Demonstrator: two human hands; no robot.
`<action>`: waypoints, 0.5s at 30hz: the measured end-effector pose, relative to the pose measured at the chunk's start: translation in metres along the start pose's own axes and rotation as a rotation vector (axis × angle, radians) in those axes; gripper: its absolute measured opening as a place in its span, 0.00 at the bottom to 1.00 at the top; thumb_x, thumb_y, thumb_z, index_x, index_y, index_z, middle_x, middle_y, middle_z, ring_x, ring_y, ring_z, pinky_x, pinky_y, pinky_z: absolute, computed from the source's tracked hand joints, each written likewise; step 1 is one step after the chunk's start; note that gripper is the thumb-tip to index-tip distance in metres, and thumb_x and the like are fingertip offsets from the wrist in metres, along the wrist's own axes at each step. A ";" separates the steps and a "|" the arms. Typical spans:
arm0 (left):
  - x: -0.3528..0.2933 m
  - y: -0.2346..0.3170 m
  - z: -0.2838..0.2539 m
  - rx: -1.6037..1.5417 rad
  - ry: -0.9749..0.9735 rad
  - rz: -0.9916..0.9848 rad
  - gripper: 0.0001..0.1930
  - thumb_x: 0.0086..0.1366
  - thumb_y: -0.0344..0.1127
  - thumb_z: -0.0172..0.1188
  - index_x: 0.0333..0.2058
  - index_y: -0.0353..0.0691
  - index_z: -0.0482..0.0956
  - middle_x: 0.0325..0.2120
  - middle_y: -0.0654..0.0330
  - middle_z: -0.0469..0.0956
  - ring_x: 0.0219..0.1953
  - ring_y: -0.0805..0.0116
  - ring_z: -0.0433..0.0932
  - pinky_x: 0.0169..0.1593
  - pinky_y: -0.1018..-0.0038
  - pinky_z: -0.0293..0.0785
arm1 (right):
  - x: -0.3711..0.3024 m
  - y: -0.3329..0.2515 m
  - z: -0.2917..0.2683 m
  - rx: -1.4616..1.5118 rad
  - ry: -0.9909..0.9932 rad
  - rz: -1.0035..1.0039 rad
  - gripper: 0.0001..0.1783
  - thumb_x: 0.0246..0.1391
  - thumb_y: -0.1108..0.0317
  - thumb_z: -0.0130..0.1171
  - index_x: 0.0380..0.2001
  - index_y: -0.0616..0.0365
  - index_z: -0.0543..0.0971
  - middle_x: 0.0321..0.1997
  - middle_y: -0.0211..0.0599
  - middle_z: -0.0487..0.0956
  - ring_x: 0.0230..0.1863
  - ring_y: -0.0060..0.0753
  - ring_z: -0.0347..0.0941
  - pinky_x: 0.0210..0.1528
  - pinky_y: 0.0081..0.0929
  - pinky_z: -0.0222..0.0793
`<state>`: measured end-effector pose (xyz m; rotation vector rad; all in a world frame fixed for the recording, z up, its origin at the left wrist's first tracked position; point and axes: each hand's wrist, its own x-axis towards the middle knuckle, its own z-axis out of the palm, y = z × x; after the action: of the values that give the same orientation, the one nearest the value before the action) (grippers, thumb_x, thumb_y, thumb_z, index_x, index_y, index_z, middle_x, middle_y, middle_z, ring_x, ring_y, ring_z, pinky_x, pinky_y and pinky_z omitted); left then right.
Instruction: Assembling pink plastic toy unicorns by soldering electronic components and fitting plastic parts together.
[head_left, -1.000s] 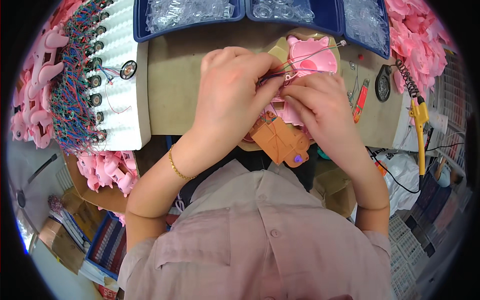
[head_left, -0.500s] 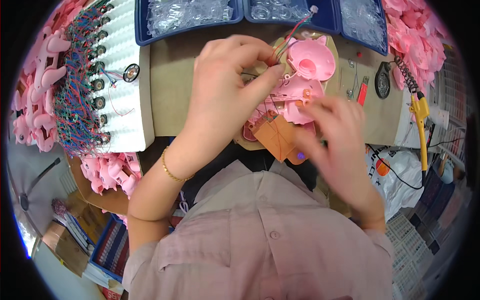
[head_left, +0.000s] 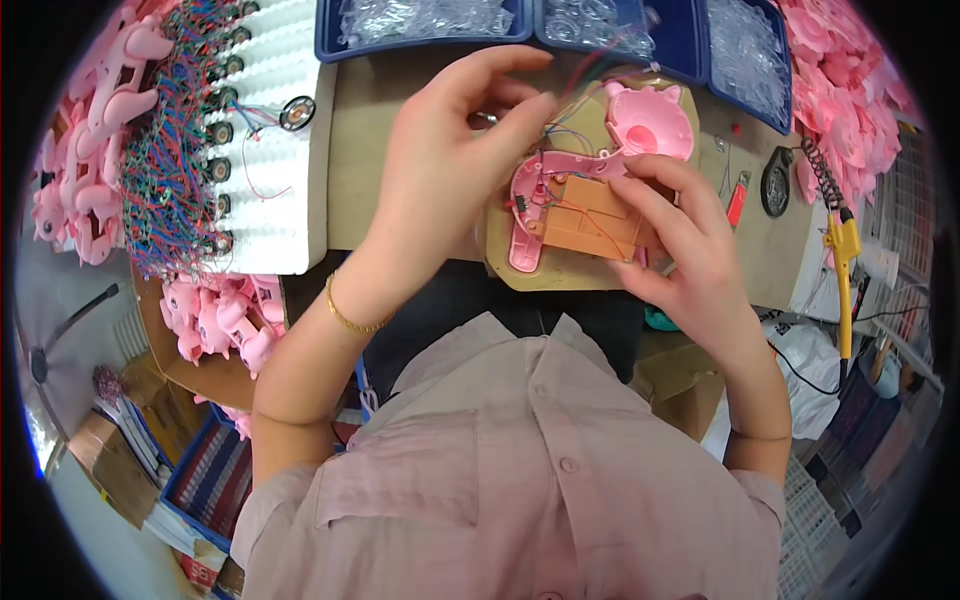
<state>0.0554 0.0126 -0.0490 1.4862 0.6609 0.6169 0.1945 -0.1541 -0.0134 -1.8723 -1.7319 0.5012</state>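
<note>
A pink plastic animal-shaped shell half point(head_left: 525, 225), its round head part at the far right, lies open on a tan board point(head_left: 500, 262). An orange-brown rectangular box point(head_left: 590, 232) with a thin red wire across it sits over the shell's body. My right hand point(head_left: 690, 235) grips this box at its right side, thumb at the near edge and fingers at the far edge. Above the shell's left part, my left hand point(head_left: 450, 150) is closed, thumb and fingers pinching thin coloured wires point(head_left: 585, 80). These wires are blurred and rise toward the blue bins.
Blue bins point(head_left: 425, 45) of clear plastic parts line the back. White foam point(head_left: 290, 200) at left bears speakers and tangled wires. Pink shells point(head_left: 845, 70) are heaped at the right, near a red cutter point(head_left: 738, 200), a black oval part point(head_left: 776, 182) and a yellow-handled tool point(head_left: 843, 250).
The orange-brown box has turned and now lies over the shell's body, my right hand on its right side. The shell and board sit farther right in view. The wires by my left hand have shifted.
</note>
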 end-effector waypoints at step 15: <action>-0.073 -0.025 -0.026 0.916 -0.188 0.712 0.24 0.46 0.27 0.63 0.46 0.39 0.78 0.49 0.60 0.75 0.46 0.65 0.76 0.46 0.71 0.72 | 0.027 -0.002 -0.017 -0.120 -0.196 -0.044 0.35 0.27 0.74 0.69 0.47 0.59 0.76 0.49 0.39 0.71 0.49 0.41 0.69 0.49 0.33 0.67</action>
<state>-0.0139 -0.0226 -0.0722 2.6532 0.2311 0.7269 0.2062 -0.1297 0.0031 -1.9164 -1.9654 0.5924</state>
